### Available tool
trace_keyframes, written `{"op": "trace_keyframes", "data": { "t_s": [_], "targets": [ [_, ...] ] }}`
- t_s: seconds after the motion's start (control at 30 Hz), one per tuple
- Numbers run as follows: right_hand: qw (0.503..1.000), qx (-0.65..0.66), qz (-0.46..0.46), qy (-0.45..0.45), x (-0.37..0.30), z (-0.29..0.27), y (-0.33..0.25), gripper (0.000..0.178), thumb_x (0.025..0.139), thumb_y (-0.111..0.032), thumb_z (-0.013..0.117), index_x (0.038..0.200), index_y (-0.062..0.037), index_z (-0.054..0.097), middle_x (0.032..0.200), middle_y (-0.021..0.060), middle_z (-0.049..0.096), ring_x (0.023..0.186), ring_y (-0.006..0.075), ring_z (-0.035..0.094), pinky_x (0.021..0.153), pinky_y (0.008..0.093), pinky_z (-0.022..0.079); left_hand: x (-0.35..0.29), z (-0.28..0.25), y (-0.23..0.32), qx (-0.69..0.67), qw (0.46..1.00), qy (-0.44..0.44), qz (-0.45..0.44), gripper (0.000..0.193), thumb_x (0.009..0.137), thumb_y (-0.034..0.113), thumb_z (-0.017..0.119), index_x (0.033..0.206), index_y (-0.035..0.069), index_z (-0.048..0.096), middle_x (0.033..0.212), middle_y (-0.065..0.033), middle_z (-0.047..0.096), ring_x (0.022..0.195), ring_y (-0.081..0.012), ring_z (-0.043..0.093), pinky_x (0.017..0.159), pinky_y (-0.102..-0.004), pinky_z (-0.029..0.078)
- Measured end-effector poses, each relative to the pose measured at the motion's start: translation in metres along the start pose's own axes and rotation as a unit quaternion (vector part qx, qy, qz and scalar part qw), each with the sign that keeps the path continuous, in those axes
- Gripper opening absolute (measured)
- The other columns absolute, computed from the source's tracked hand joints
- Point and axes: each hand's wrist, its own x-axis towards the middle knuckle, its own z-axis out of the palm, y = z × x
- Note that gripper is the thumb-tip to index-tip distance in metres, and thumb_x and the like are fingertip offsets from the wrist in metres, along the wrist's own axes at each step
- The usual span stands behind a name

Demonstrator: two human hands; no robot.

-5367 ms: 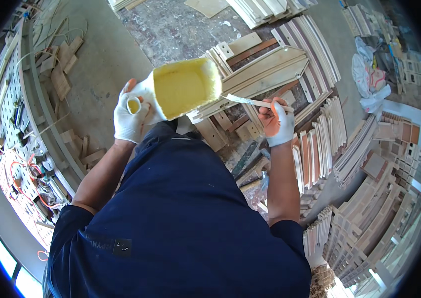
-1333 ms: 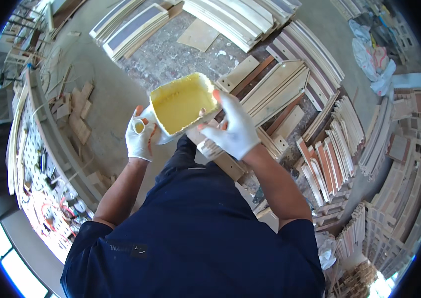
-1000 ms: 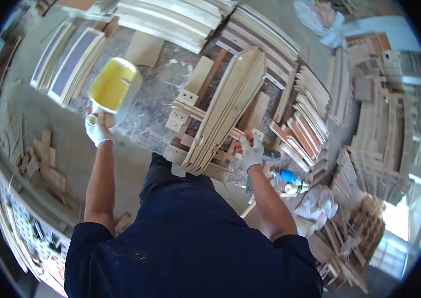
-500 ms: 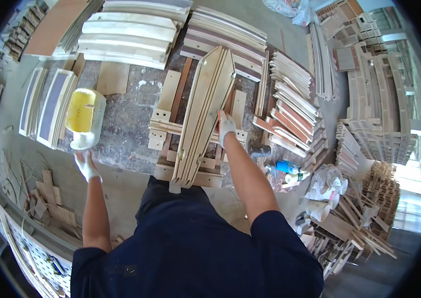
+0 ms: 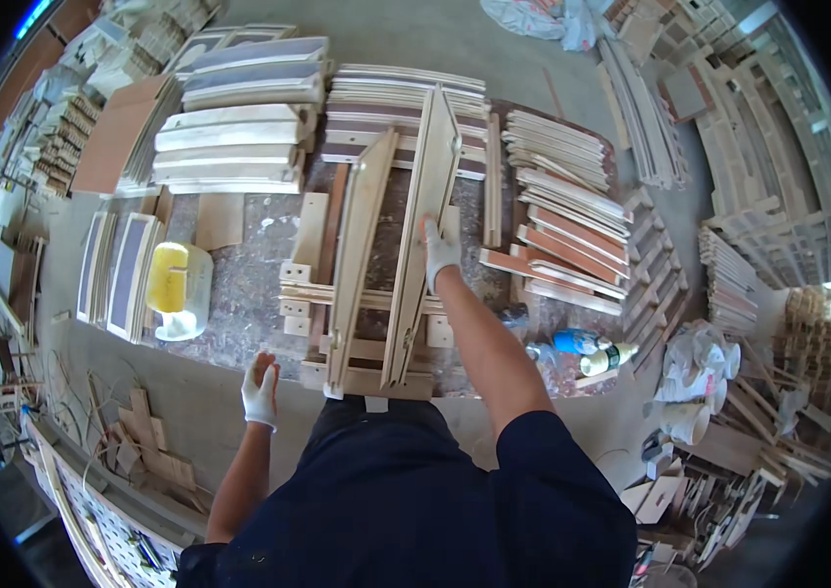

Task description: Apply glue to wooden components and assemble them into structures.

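Note:
My right hand (image 5: 442, 257), in a white glove with bare fingertips, grips the edge of a long pale wooden board (image 5: 422, 225) with a pointed far end. A second long wooden board (image 5: 359, 265) stands left of it, with a gap between the two. Both rest across a wooden jig (image 5: 404, 384) of strips and blocks on the workbench. My left hand (image 5: 260, 392), gloved the same way, hovers off the bench's near edge, holding nothing, its fingers loosely apart. Left of the jig stands a translucent plastic container (image 5: 198, 284) with yellow on its cut-open top.
Stacked curved slats (image 5: 229, 147) and panels fill the bench's far side. Narrow strips (image 5: 572, 225) lie in piles at the right, near a blue-labelled bottle (image 5: 577, 341) and a pale bottle (image 5: 610, 359). Scrap wood (image 5: 700, 441) and plastic bags (image 5: 695, 363) lie on the floor at right.
The boards, close together before, now stand apart, the right one held by my right hand. My left hand has moved right, away from the plastic container. The whole view has shifted.

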Motion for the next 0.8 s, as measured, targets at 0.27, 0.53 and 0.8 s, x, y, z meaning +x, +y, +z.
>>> {"op": "trace_keyframes", "data": {
  "t_s": [0.27,0.53,0.8],
  "targets": [
    [0.955,0.229,-0.144,0.119,0.051,-0.148,-0.058,0.054,0.079,-0.059,0.070,0.090,-0.0057,0.068,0.072,0.0030,0.057,0.062,0.0127,0.048,0.057,0.0294,0.042,0.028,0.110,0.020,0.094,0.988,-0.104,0.068,0.049,0.090,0.003,0.062,0.136,-0.004,0.047,0.125,-0.0150,0.059,0.110,-0.0201,0.058,0.095,-0.0276,0.047],
    [0.971,0.199,-0.058,0.117,0.086,-0.209,-0.040,0.070,0.078,-0.063,0.069,0.107,0.0003,0.066,0.092,0.0097,0.064,0.078,0.0183,0.058,0.071,0.0334,0.050,0.089,0.213,0.020,0.468,0.869,-0.110,0.117,0.085,0.072,0.029,0.078,0.140,-0.004,0.040,0.127,-0.0229,0.056,0.111,-0.0340,0.058,0.096,-0.0393,0.046],
    [0.914,0.365,-0.154,0.091,0.099,-0.209,-0.032,0.060,0.083,-0.053,0.069,0.105,0.0022,0.067,0.085,0.0069,0.062,0.074,0.0149,0.053,0.069,0.0303,0.047,0.142,0.268,0.003,0.598,0.800,-0.027,0.037,0.088,0.067,0.022,0.079,0.141,-0.002,0.038,0.124,-0.0239,0.057,0.106,-0.0385,0.060,0.092,-0.0412,0.049]
  ]
}}
